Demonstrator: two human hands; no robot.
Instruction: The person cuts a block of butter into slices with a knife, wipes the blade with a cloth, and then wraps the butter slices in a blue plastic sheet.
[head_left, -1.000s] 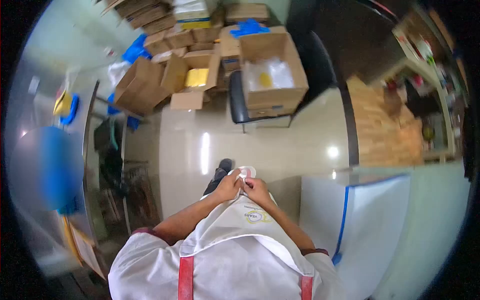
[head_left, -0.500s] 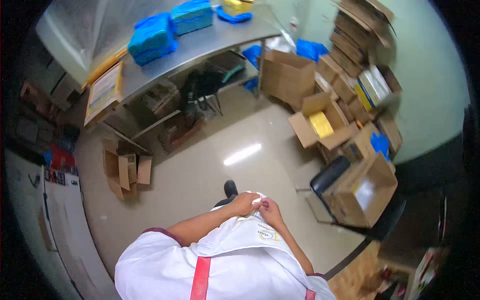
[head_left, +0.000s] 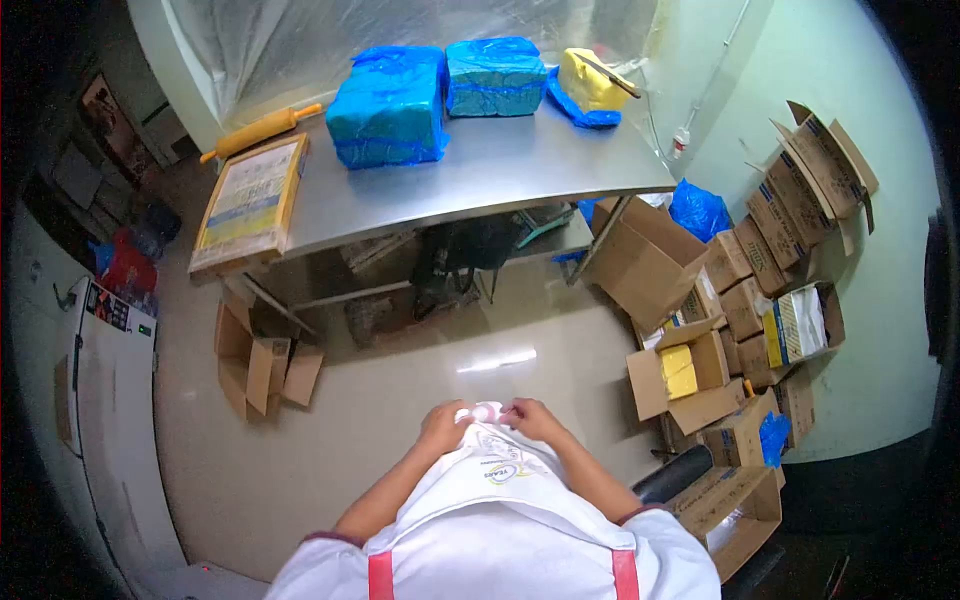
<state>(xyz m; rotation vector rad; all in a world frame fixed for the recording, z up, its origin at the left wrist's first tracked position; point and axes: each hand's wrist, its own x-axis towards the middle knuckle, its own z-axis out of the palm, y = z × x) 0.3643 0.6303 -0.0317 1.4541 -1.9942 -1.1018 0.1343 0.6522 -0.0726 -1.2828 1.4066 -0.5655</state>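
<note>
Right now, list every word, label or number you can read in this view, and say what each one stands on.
"YEARS", upside down, on the round logo of the white apron.
Print on the flat box on the steel table: too blurred to read.
Print on the stacked cartons: too small to read.
Stickers on the white appliance: unreadable.

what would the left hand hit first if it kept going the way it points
The left hand points across toward the right hand, with a small white piece pinched between them. It would likely meet that piece first, then the right hand.

Both hands, left hand (head_left: 443, 428), right hand (head_left: 532, 418), pinching white apron hem (head_left: 483, 414), steel table (head_left: 500, 170) ahead
</note>
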